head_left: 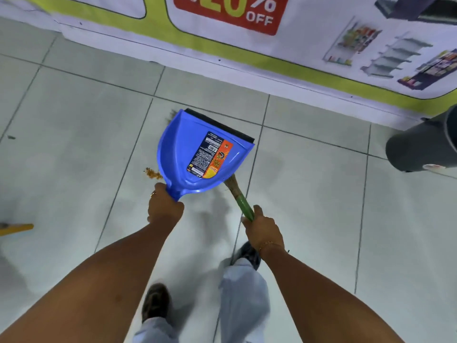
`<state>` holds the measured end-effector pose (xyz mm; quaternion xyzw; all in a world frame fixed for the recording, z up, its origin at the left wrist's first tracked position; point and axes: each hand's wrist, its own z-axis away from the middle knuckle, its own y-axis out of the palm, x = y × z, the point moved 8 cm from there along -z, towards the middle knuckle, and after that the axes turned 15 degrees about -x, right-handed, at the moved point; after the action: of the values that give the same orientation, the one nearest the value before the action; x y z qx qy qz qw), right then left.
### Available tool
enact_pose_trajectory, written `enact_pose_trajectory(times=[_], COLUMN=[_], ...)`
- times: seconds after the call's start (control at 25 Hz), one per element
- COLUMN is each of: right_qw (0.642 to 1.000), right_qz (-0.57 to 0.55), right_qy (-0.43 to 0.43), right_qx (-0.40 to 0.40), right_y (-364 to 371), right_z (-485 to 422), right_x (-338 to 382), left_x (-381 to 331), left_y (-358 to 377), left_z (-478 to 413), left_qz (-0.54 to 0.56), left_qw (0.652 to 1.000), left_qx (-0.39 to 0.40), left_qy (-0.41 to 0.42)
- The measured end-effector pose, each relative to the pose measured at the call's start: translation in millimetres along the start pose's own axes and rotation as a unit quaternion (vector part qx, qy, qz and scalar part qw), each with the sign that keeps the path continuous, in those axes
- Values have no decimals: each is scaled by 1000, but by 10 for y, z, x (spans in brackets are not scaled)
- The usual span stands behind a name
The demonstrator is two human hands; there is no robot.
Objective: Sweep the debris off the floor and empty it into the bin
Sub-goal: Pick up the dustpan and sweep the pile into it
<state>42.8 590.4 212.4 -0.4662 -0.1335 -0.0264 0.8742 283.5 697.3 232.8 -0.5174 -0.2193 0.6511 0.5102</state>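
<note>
Tiled floor (74, 134), orange debris (152, 173) just beside left hand (165, 209) grip on dustpan (197, 154).

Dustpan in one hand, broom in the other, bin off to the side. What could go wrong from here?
1. The blue dustpan in the left hand shows its labelled underside, so anything inside could spill short of the grey bin.
2. The orange debris lies beside the pan, uncollected; it may be missed.
3. The broom in the right hand passes under the pan, its bristles mostly hidden; they might scatter crumbs.
</note>
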Motion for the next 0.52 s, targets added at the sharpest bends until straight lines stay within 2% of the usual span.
enact_pose_trajectory(times=[0.12,0.24,0.32,0.52], right_qw=[1000,999,999,993], right_qz=[26,12,-6,-66], right_qy=[17,21,19,91], right_qx=[-1,-23,-28,-18], right_y=[564,1056,1359,1944], right_z=[193,372,456,228], right_x=[180,333,421,352], left_x=[559,1186,1667,2763], left_y=[-123,-237,-309,-302], left_z=[-199,-370,-467,-710], left_qz=[-5,-23,-33,-101], left_qw=[999,999,999,993], left_qx=[27,21,11,-30], left_qy=[34,44,24,-53])
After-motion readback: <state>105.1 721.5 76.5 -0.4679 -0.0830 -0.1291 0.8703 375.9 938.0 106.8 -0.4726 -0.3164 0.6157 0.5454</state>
